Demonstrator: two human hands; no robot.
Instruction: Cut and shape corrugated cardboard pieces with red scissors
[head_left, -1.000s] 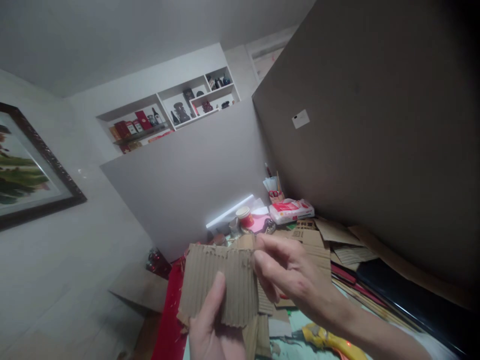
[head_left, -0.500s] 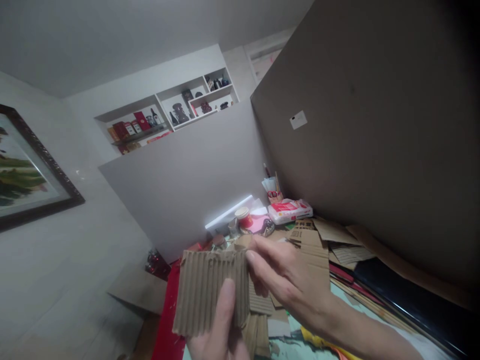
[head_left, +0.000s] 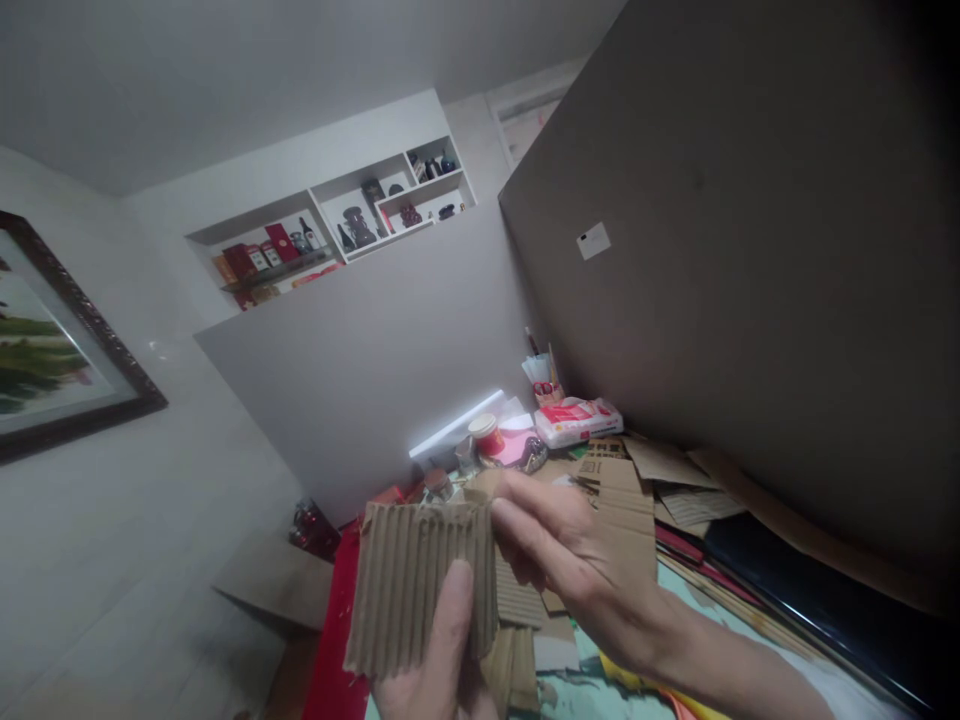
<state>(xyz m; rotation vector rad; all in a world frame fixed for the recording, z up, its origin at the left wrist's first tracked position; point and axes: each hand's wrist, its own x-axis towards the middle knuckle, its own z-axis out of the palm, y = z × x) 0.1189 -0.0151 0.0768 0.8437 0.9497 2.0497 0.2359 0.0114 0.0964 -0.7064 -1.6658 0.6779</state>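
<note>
A roughly square piece of corrugated cardboard [head_left: 409,585], its ridges bare and running up and down, is held up in front of me. My left hand [head_left: 448,640] grips it from below, thumb flat on the ridged face and the other fingers hidden behind. At the upper right corner my right hand [head_left: 559,540] is closed, thumb and index finger pinching at the cardboard's top edge. A torn strip of paper layer [head_left: 484,488] shows near those fingertips; how far it is still joined to the piece I cannot tell.
Cardboard sheets [head_left: 622,510] lie piled on the table to the right, beside a glossy black object [head_left: 795,580]. Behind stand a red paper cup [head_left: 487,436], a pack of wipes [head_left: 579,422] and a pen holder [head_left: 546,385]. Grey partitions [head_left: 375,360] rise behind and right.
My right hand's fingers have curled slightly at the cardboard's corner. The cardboard and my left hand are almost where they were.
</note>
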